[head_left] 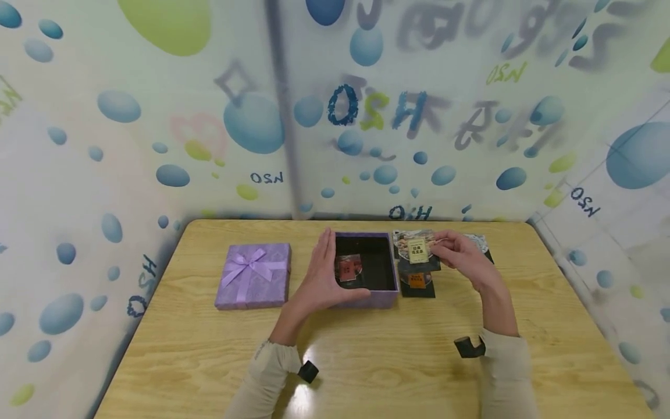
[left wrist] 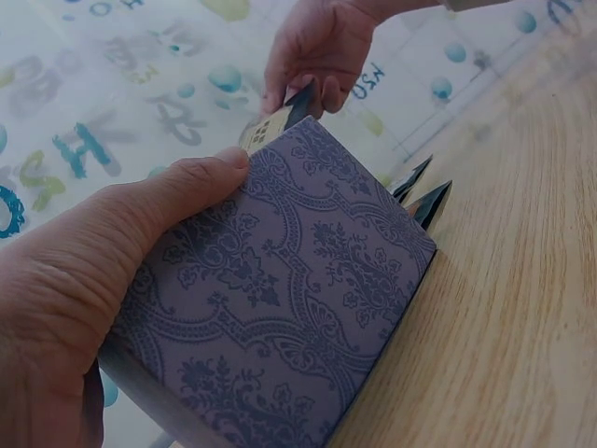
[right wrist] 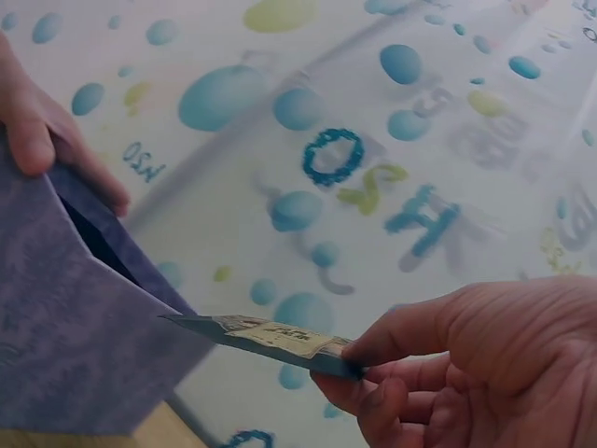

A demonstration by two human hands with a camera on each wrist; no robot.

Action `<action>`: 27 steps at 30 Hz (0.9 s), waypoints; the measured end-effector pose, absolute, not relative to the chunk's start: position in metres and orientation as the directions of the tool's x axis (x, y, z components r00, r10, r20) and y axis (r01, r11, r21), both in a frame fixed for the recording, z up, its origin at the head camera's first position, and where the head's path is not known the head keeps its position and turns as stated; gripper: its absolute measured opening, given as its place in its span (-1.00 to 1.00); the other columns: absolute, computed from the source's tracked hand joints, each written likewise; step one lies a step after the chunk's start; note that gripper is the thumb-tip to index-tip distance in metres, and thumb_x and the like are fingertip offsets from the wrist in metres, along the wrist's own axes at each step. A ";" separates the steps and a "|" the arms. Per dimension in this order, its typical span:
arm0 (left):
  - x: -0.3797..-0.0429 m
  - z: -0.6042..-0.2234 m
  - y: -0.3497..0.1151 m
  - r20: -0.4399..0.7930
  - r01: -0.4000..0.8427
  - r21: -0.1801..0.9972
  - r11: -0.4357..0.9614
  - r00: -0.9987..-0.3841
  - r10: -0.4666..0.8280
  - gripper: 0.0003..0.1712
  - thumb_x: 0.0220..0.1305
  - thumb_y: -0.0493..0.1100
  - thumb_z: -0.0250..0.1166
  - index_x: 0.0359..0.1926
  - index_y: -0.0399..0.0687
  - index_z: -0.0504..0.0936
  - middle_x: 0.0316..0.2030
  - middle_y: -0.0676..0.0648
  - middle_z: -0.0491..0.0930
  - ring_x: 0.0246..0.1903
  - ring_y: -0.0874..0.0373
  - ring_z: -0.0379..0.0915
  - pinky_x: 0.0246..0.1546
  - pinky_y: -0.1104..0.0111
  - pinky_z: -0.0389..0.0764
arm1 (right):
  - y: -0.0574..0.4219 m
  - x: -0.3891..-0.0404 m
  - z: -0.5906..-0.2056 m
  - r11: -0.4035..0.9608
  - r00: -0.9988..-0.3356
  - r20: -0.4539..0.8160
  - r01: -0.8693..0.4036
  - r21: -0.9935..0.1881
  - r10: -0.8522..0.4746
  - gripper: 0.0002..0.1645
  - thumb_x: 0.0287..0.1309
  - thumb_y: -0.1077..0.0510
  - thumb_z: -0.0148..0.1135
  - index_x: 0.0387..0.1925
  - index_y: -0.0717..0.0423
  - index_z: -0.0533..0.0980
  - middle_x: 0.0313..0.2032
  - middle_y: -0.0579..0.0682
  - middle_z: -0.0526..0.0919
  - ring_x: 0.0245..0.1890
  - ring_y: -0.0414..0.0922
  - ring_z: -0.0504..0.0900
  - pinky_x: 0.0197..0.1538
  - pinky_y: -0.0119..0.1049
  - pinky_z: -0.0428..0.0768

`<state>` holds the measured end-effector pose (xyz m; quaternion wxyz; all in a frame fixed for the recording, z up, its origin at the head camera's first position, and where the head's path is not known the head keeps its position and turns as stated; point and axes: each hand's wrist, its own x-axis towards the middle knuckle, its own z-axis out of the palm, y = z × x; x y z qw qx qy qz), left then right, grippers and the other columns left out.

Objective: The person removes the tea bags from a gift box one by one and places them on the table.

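A purple gift box [head_left: 383,299] stands lidless on the table, its patterned outer wall [left wrist: 280,280] large in the left wrist view. Inside its dark interior, at the left, lies a packet with a red label [head_left: 348,269]. My left hand [head_left: 319,279] rests against the box's near left corner, fingers straight along the left side and thumb along the front rim. Just right of the box, my right hand [head_left: 463,256] pinches a flat tea packet with a pale yellow label [head_left: 417,250] by its right edge. The right wrist view shows this packet [right wrist: 280,343] edge-on, its tip near the box.
Below the held packet lies a packet with an orange label [head_left: 417,282], close to the box's right wall. Another packet [head_left: 478,240] is partly hidden behind my right hand. A purple lid with a ribbon bow [head_left: 253,276] lies left of the box. A patterned wall [head_left: 335,192] borders the table's back edge.
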<state>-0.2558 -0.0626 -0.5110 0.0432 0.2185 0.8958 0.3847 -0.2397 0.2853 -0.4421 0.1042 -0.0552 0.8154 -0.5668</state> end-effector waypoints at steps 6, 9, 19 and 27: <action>-0.256 -0.510 -0.063 0.095 0.363 0.703 0.611 -0.900 0.425 0.73 -0.12 0.59 0.51 0.61 0.31 -0.63 0.61 0.22 -0.69 0.65 0.04 -0.62 0.59 -0.09 -0.27 | 0.311 -0.233 -0.440 0.442 -0.972 -0.147 0.051 -0.895 -0.185 -0.61 0.59 0.16 0.09 0.17 0.44 0.33 -0.45 -0.10 0.45 -0.48 -0.13 0.35 -0.33 -0.26 0.40; -0.256 -0.509 -0.063 0.097 0.365 0.696 0.619 -0.901 0.422 0.73 -0.12 0.59 0.52 0.61 0.31 -0.63 0.61 0.21 -0.69 0.65 0.05 -0.62 0.59 -0.08 -0.28 | 0.321 -0.231 -0.444 0.496 -0.967 -0.191 0.084 -0.865 -0.170 -0.62 0.57 0.17 0.12 0.14 0.44 0.35 -0.36 -0.03 0.50 -0.40 -0.13 0.40 -0.30 -0.25 0.42; -0.256 -0.511 -0.063 0.094 0.366 0.692 0.622 -0.900 0.425 0.74 -0.13 0.56 0.54 0.61 0.29 -0.64 0.62 0.21 -0.69 0.64 0.09 -0.64 0.59 -0.06 -0.30 | 0.353 -0.228 -0.464 0.590 -0.928 -0.345 0.202 -0.782 -0.140 -0.57 0.58 0.16 0.08 0.17 0.50 0.34 -0.37 -0.03 0.54 -0.43 -0.11 0.41 -0.31 -0.22 0.43; -0.256 -0.511 -0.062 0.117 0.382 0.688 0.617 -0.898 0.425 0.75 -0.14 0.57 0.54 0.62 0.28 -0.62 0.63 0.19 -0.67 0.66 -0.03 -0.55 0.59 -0.09 -0.26 | 0.361 -0.229 -0.477 0.625 -0.909 -0.401 0.249 -0.740 -0.113 -0.50 0.54 0.13 0.13 0.20 0.53 0.37 -0.47 -0.05 0.46 -0.51 -0.14 0.35 -0.36 -0.22 0.36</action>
